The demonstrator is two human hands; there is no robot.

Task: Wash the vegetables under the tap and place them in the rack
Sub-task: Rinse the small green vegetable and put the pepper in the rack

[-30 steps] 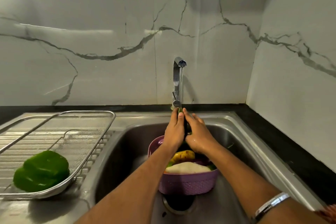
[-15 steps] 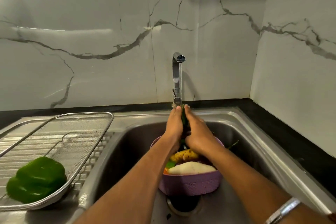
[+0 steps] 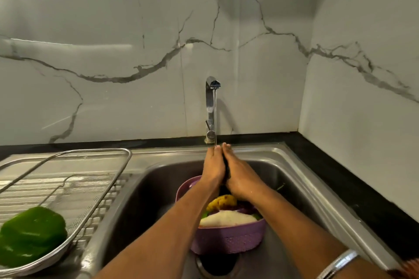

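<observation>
A dark green vegetable [image 3: 225, 166] is pressed between the flat left hand [image 3: 213, 166] and right hand [image 3: 241, 179], under the tap [image 3: 210, 106], above a purple basket [image 3: 229, 239].

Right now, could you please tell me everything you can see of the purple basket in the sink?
The purple basket is a round, seemingly plastic colander with a finely perforated wall and a smooth rim. It stands upright in the steel sink, over the drain, below the hands. It holds a pale white vegetable in front, a yellow one behind it, and bits of green. Both forearms cross above it; whether they touch its rim is unclear.
</observation>
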